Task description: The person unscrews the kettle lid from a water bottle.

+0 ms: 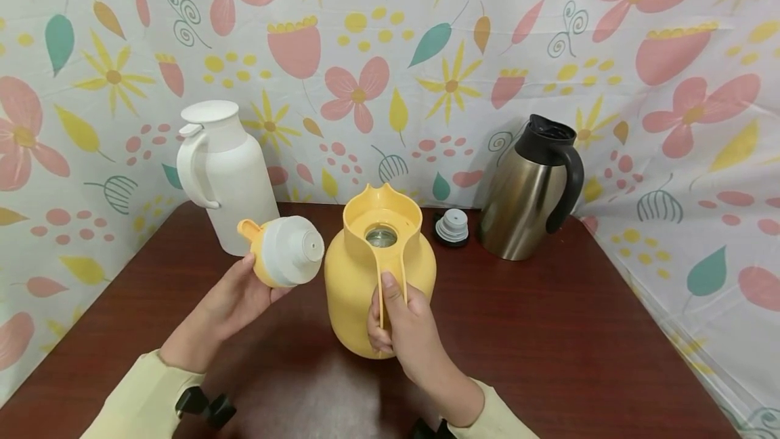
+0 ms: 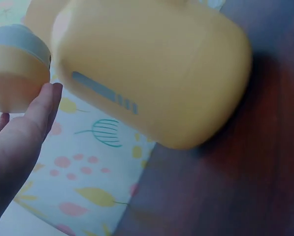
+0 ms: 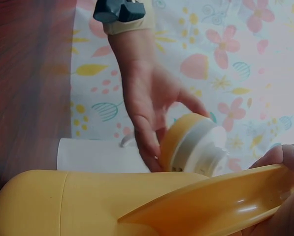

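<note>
A yellow thermos jug (image 1: 349, 283) stands in the middle with its top uncovered; its round mouth (image 1: 381, 236) shows inside the spouted collar. My right hand (image 1: 411, 327) grips the jug's handle, thumb lying along its upper part. Left of the jug, my left hand (image 1: 240, 297) holds a yellow and white stopper lid (image 1: 291, 251) in the air between fingers and thumb, its white plug side turned toward the right. In the left wrist view, grey marks (image 2: 105, 92) run along the jug's side. The right wrist view shows the lid (image 3: 193, 143) close beside the jug.
A white thermos jug (image 1: 234, 175) stands at the back left of the dark red table (image 1: 536, 337). A steel jug (image 1: 521, 195) with black top and handle stands back right, a white and black stopper (image 1: 453, 225) beside it. A flowered curtain (image 1: 414, 107) hangs behind.
</note>
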A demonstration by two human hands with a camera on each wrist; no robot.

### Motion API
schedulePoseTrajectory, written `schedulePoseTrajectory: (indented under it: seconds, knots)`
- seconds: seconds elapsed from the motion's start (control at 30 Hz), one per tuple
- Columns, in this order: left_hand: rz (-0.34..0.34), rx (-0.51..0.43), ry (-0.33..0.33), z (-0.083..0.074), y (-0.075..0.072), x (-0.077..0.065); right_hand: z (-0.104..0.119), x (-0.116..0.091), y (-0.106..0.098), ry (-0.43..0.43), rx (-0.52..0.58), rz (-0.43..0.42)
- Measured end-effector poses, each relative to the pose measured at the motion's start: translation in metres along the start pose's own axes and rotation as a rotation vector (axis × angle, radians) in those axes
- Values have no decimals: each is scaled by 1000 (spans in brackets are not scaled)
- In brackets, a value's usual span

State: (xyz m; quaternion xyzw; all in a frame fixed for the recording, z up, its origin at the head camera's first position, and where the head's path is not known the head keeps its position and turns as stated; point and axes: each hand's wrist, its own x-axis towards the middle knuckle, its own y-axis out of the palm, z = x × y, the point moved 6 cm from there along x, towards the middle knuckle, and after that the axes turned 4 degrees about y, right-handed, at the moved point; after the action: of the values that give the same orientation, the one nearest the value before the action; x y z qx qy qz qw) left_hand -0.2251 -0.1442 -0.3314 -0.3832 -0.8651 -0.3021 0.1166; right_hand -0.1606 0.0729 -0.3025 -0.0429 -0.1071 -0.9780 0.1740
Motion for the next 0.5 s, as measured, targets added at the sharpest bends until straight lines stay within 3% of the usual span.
schedulePoseTrajectory:
  seconds: [0.2, 0.5]
  knots:
    - [-48, -224, -77, 11, -6, -13, 0, 0, 0, 10, 0, -8]
    - [-141, -243, -233, 29, -19, -32, 0, 0, 0, -30, 5, 14]
